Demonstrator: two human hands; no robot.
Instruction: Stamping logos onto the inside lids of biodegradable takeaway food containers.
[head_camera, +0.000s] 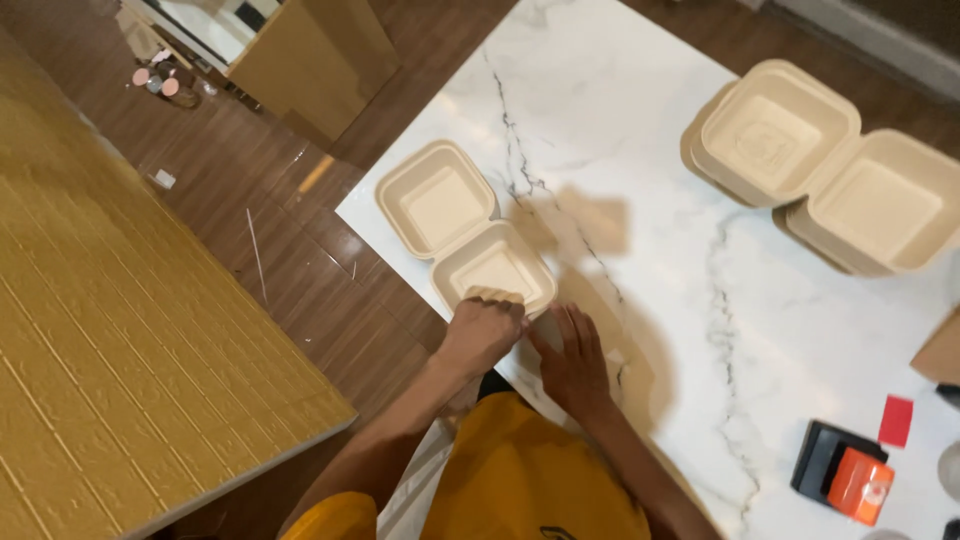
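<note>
**Hands at the near edge of an open clamshell box, marble table**

Setting: dark wood-plank floor (290, 240); a white marble-patterned table (640, 130) runs diagonally through the view. Far left, a yellow brick-textured panel (120, 330) fills the lower corner. Small round objects lie on the floor at top left, too small to identify.

Left of centre: one beige clamshell food box (465, 240) lies opened flat at the table's near-left edge, both halves facing up, hinge between them. It sits within easy reach of the person, which likely explains its position apart from the others.

Left hand (482, 335): curled over the near rim of the lower half, fingers bent and closed down on the edge. It appears to grip or press the rim; whether the thumb is underneath cannot be told.

Right hand (572, 355): just beside the left, flat on the table with fingers spread and loosely extended, tips near the box corner. It holds nothing visible; it looks like a brace.

Right: a stack of opened clamshell boxes (825, 165) rests well apart, at the far-right edge. Lower right: a black and orange device (845, 475), with a small red card (897, 420) near it.
</note>
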